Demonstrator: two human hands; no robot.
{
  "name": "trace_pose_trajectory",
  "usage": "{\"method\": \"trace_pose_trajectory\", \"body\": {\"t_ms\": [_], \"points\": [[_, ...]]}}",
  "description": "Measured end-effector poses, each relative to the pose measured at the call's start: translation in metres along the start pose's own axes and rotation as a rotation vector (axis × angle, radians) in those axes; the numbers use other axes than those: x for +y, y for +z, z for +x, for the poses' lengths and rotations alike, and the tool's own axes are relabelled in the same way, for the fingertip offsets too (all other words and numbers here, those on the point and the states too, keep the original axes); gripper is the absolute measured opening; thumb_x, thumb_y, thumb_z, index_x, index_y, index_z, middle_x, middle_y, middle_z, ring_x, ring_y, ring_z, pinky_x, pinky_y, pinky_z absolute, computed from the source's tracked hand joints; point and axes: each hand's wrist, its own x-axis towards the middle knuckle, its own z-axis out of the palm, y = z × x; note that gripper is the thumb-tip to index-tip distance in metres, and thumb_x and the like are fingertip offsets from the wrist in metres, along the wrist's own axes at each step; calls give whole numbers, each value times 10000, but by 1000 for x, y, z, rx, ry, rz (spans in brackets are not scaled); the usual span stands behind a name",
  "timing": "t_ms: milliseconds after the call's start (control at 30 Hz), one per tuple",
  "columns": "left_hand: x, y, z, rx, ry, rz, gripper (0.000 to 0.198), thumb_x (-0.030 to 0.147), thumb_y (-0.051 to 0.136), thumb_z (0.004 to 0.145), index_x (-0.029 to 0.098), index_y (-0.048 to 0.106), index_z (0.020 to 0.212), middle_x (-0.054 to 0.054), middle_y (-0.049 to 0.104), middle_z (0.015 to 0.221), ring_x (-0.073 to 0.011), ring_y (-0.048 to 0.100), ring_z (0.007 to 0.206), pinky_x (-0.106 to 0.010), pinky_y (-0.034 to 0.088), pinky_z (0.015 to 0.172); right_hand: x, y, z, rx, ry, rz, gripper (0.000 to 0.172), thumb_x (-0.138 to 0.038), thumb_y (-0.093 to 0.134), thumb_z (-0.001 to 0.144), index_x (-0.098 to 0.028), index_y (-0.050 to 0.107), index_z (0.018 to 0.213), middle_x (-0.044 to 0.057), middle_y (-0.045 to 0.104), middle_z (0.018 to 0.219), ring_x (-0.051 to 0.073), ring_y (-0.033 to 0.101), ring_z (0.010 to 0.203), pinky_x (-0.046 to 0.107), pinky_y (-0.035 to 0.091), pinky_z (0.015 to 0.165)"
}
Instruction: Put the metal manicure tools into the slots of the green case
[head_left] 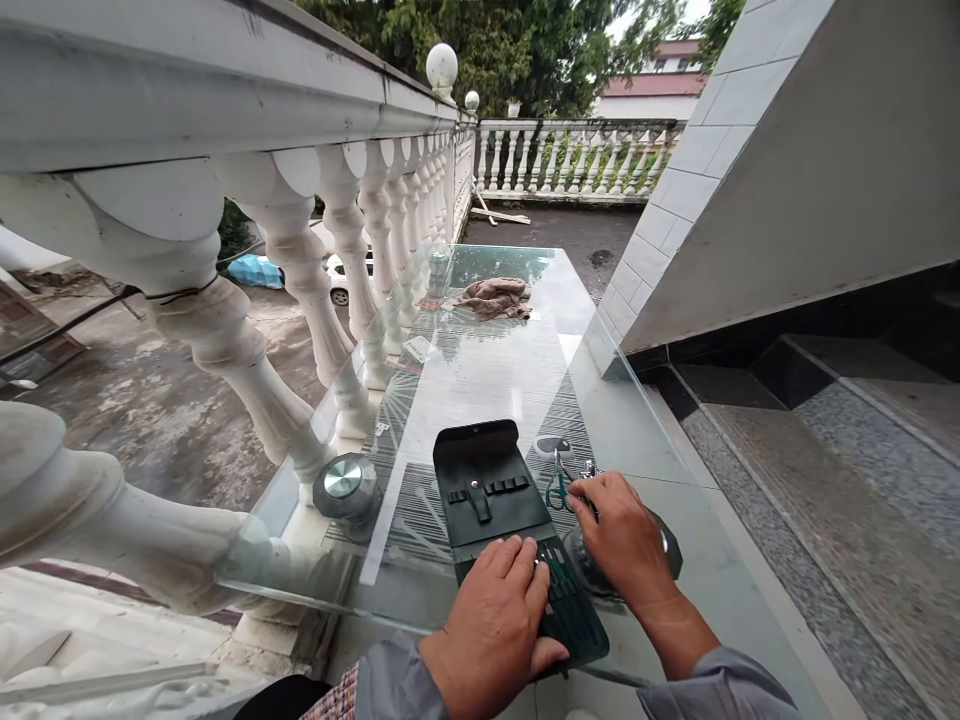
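A black manicure case (491,470) lies unfolded on the glass table, its upper flap showing small elastic loops and a snap strap. My left hand (491,620) rests flat across its lower half, where a row of slim tools (566,590) sits in slots, partly covered by my fingers. To the right, my right hand (619,525) is closed in a pinch over the table; a bit of dark green shows at its fingertips, too hidden to name. Beside those fingertips are small scissors (556,485) with green handles and a shiny metal piece (589,468).
The glass tabletop (480,390) stands on faceted supports, one with a round metal cap (343,478) at the left. Farther back lies a crumpled brown cloth (495,298). A white balustrade (277,250) borders the left side; stone steps (847,480) rise at the right.
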Motion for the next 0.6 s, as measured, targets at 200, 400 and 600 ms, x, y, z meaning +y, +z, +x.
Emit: {"method": "trace_pose_trajectory", "body": {"t_ms": [200,400,600], "points": [[2,-2,2,-26,-10,8,684,579,598,767,96,488,1239,-169,495,1304,-301,425,1227,-428,324,1041,-18,8,3,-41,17,-57,185,-310,473,861,-201,584,761,58,586,794,201,543,776,306,382,680],[2,-1,2,-30,-10,11,677,583,579,779,93,488,1237,-177,495,1301,-306,420,1232,-436,318,1039,-30,7,14,-153,126,-190,280,-322,436,873,-192,605,691,72,641,776,166,581,670,276,329,569],[2,0,-1,-1,2,8,672,590,566,785,87,498,1226,-167,488,1313,-301,421,1233,-417,291,1062,-36,3,18,-249,216,-184,268,-311,454,823,-194,617,644,95,671,759,179,598,632,277,303,542]]}}
